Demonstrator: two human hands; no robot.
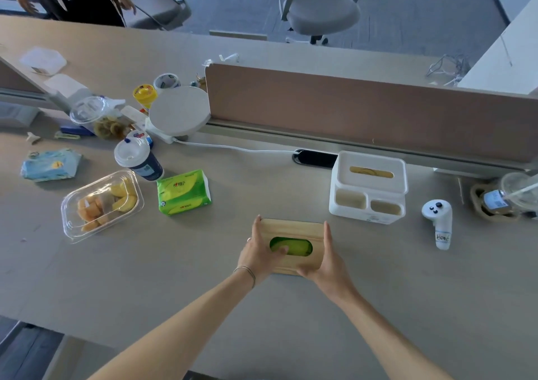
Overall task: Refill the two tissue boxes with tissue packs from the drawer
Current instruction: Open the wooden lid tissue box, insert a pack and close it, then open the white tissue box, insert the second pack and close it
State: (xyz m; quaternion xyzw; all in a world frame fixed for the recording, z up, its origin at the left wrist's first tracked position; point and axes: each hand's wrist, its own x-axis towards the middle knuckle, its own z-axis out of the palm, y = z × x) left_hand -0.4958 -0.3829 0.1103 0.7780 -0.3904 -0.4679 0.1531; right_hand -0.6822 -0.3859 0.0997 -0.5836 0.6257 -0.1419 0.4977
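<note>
On the desk (203, 277), the wooden box (292, 229), apparently filled, is clasped between left hand (257, 255) and right hand (323, 263); a green pack (183, 191) is left for the white box (368, 186).

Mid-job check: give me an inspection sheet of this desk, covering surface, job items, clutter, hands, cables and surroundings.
Surface: grey desk, bare near the front edge.
Job's things: wooden tissue box, green showing in its slot; white tissue box; loose green tissue pack.
Clutter: fruit tub, lidded cup, blue packet, white controller.
Grippers: left hand and right hand grip the wooden box's ends.
Cables: white cable runs to the desk's port.
Surroundings: brown divider, office chair, person standing far left.
</note>
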